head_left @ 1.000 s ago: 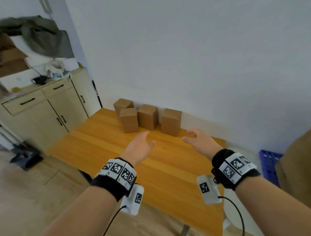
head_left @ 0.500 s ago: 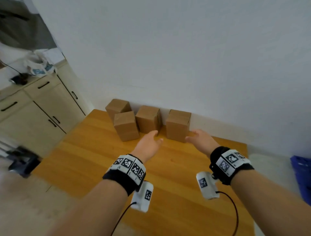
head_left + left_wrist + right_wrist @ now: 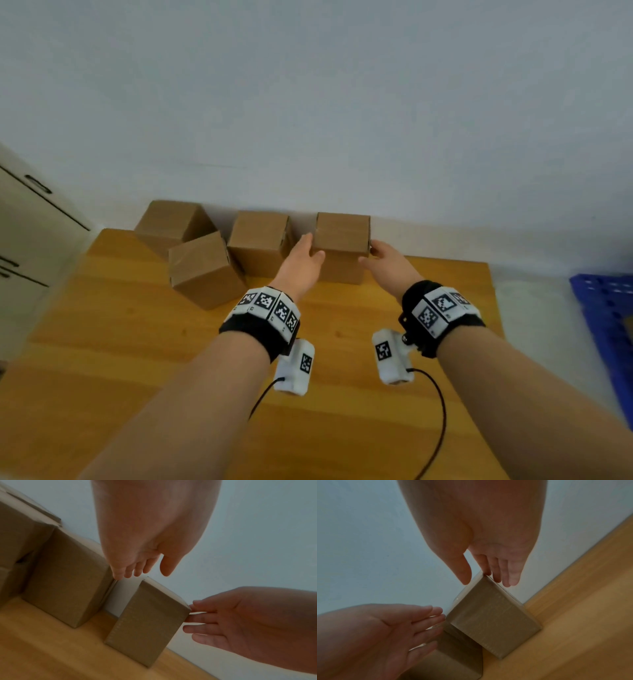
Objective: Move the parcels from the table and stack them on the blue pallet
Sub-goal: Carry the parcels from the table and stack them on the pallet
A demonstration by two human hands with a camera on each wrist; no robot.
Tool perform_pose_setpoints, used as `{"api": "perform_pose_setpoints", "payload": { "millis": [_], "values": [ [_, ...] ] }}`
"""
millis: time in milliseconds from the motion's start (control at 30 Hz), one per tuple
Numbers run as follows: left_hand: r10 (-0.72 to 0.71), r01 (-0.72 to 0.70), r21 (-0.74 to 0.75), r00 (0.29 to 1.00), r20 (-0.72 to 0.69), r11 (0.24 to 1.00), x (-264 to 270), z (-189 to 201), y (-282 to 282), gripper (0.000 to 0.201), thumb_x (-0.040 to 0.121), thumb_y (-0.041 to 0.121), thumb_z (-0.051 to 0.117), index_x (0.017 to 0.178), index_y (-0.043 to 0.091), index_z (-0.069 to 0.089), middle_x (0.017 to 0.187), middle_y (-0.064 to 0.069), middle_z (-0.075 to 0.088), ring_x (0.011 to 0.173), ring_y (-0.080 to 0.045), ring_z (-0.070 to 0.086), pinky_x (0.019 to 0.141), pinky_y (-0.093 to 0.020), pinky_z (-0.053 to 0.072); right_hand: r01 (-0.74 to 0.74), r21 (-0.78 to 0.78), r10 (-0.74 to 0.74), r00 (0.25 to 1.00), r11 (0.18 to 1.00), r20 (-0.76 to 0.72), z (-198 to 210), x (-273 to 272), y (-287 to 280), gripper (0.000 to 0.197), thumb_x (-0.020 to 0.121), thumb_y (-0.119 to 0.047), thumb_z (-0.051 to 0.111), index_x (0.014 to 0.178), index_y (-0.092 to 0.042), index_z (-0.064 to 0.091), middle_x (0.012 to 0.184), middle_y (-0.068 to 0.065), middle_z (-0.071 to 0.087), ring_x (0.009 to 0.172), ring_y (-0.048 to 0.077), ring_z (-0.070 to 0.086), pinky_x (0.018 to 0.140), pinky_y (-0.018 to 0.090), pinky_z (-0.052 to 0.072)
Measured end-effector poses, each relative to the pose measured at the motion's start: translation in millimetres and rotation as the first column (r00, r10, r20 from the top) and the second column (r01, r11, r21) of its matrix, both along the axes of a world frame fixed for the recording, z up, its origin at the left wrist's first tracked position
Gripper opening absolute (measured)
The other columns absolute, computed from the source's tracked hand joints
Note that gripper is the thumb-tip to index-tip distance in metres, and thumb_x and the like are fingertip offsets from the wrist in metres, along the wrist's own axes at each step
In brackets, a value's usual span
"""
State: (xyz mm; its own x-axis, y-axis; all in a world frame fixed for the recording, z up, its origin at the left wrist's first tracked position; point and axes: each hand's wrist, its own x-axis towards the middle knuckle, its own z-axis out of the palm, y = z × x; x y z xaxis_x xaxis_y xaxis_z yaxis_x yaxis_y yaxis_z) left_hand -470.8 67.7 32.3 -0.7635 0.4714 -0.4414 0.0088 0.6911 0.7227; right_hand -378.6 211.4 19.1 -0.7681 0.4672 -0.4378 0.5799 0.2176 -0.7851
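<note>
parcels: four brown cardboard boxes stand at the far edge of the tabletop (image 3: 342, 394), against the white wall (image 3: 342, 102). right parcel (image 3: 340, 246) stands upright, apart from the others, a gap between it and the middle parcel (image 3: 258, 240). left of that, a tilted parcel (image 3: 202, 270) sits nearer the camera, with a fourth parcel (image 3: 171, 219) behind it at the tabletop corner. left hand (image 3: 301, 265) is at the right parcel's left side, fingers straight, fingertips at the upper left edge; thumb lies across the front face. right hand (image 3: 387, 262) is at its right side, fingers straight and relaxed, fingertips touching the upper right corner. neither hand is curled round the box; both are flat and unclenched. the wrist views show the same: fingers extended on both sides of the parcel, parcel resting on the wood. blue pallet (image 3: 606, 308) is on the floor to the right, well apart from the tabletop. cream cabinet (image 3: 30, 222) at left.
</note>
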Motion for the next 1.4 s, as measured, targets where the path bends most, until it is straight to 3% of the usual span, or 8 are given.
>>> {"api": "perform_pose_setpoints", "payload": {
  "millis": [167,300,533,633,767,1000,1200,1400],
  "values": [
    [0.062,-0.058,0.083,0.997,-0.049,0.995,5,-12,1,0.049,0.104,0.027,0.042,0.151,0.018,0.033,0.152,-0.002,0.041,0.133,-0.018,0.043,0.100,-0.025,0.031,0.078,-0.067,-0.082,0.995,0.995,-0.061,-13,4,-4,0.039,0.098,-0.025,0.055,0.136,-0.016,0.052,0.123,-0.004,0.060,0.121,0.020,0.056,0.090,0.028,0.040],
    [0.168,-0.157,0.127,0.982,-0.084,0.979,26,-17,-8,0.040,0.103,0.032,0.045,0.140,0.018,0.045,0.129,0.003,0.054,0.106,-0.009,0.050,0.087,-0.025,0.037,0.119,-0.042,-0.121,0.991,0.992,-0.051,-18,23,-5,0.052,0.101,-0.045,0.046,0.142,-0.013,0.047,0.134,0.001,0.056,0.124,0.022,0.053,0.103,0.036,0.042],
    [0.098,-0.098,0.033,0.995,0.015,0.995,79,-38,-29,0.066,0.090,0.072,0.030,0.131,0.026,0.054,0.121,0.002,0.064,0.105,-0.020,0.062,0.095,-0.044,0.052,0.009,-0.060,-0.010,1.000,0.998,-0.004,-24,76,-14,0.064,0.099,-0.062,0.024,0.125,-0.018,0.061,0.115,0.008,0.065,0.107,0.027,0.060,0.103,0.044,0.046],
    [0.130,-0.130,-0.009,0.988,0.086,0.992,107,-49,-36,0.054,0.095,0.066,0.031,0.120,0.027,0.058,0.114,-0.001,0.067,0.100,-0.024,0.064,0.094,-0.044,0.052,-0.026,-0.067,0.029,0.999,0.997,0.043,-32,104,-20,0.062,0.099,-0.062,0.022,0.113,-0.020,0.065,0.096,0.001,0.064,0.094,0.023,0.060,0.098,0.041,0.048],
    [0.187,-0.173,-0.100,0.971,0.152,0.980,141,-61,-48,0.049,0.098,0.054,0.044,0.132,0.020,0.051,0.110,0.000,0.062,0.100,-0.024,0.065,0.091,-0.043,0.055,-0.044,-0.058,0.050,0.991,0.997,0.121,-48,136,-28,0.060,0.098,-0.064,0.025,0.081,-0.022,0.064,0.078,0.003,0.063,0.076,0.022,0.059,0.091,0.047,0.050],
    [0.160,-0.134,-0.167,0.975,0.156,0.977,178,-78,-70,0.054,0.098,0.051,0.046,0.140,0.017,0.046,0.131,-0.002,0.060,0.110,-0.022,0.060,0.094,-0.039,0.051,-0.124,-0.063,0.136,0.963,0.990,0.233,-67,167,-44,0.068,0.099,-0.062,0.029,0.123,-0.007,0.061,0.116,0.010,0.066,0.100,0.026,0.062,0.092,0.040,0.050],
    [0.131,-0.111,-0.135,0.980,0.148,0.985,197,-72,-73,0.052,0.097,0.048,0.050,0.142,0.021,0.048,0.133,0.001,0.060,0.115,-0.022,0.058,0.101,-0.041,0.047,-0.186,-0.086,0.199,0.962,0.979,0.186,-65,180,-61,0.049,0.099,-0.049,0.047,0.131,-0.013,0.059,0.123,0.004,0.065,0.104,0.021,0.063,0.087,0.033,0.051],
    [0.123,-0.122,-0.011,0.990,0.073,0.992,206,-45,-66,0.050,0.095,0.045,0.056,0.139,0.023,0.048,0.131,0.004,0.060,0.110,-0.015,0.058,0.095,-0.034,0.048,-0.028,-0.079,0.036,0.994,0.996,0.100,-38,203,-59,0.050,0.097,-0.046,0.054,0.136,-0.015,0.053,0.128,0.001,0.062,0.105,0.018,0.061,0.086,0.030,0.049]
  ]
}}
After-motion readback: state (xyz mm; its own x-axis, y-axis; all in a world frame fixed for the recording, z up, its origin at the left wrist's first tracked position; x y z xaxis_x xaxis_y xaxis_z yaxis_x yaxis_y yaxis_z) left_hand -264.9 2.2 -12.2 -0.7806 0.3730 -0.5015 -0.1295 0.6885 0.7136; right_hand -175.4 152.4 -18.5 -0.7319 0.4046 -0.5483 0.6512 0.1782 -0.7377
